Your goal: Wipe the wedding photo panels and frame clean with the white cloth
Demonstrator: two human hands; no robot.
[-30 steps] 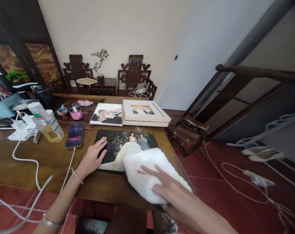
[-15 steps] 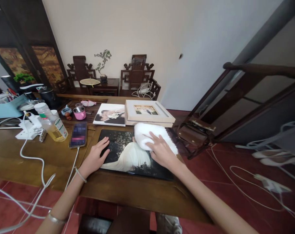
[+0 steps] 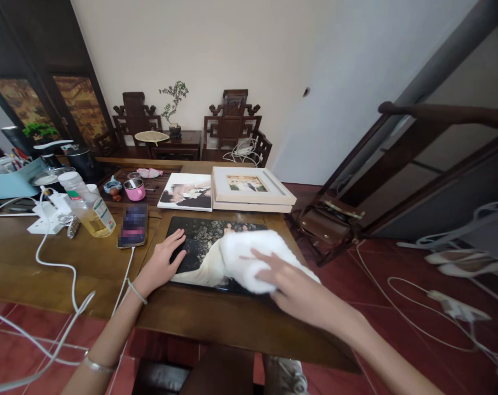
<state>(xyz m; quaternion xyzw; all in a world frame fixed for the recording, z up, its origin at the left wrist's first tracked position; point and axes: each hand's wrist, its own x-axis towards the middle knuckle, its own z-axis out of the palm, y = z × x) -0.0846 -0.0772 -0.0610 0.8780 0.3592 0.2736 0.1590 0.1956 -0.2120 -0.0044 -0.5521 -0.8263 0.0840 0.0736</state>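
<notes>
A dark photo print [image 3: 199, 244] of a couple lies flat on the wooden table [image 3: 68, 274]. My left hand [image 3: 162, 262] rests on the print's left edge with fingers spread and flat. My right hand [image 3: 292, 288] presses a white fluffy towel [image 3: 253, 258] onto the print's right half, fingers stretched over the cloth. The towel hides part of the picture.
Behind the print lie another photo print [image 3: 186, 192] and a stack of white frames [image 3: 251, 189]. A phone [image 3: 134, 226] on a cable, an oil bottle [image 3: 90, 211], a pink cup [image 3: 134, 190] and a power strip [image 3: 47, 211] stand left. A brown bag [image 3: 323, 225] sits right.
My right hand slid the towel from the near edge up to the print's far right corner, then back toward me. The left hand stayed put.
</notes>
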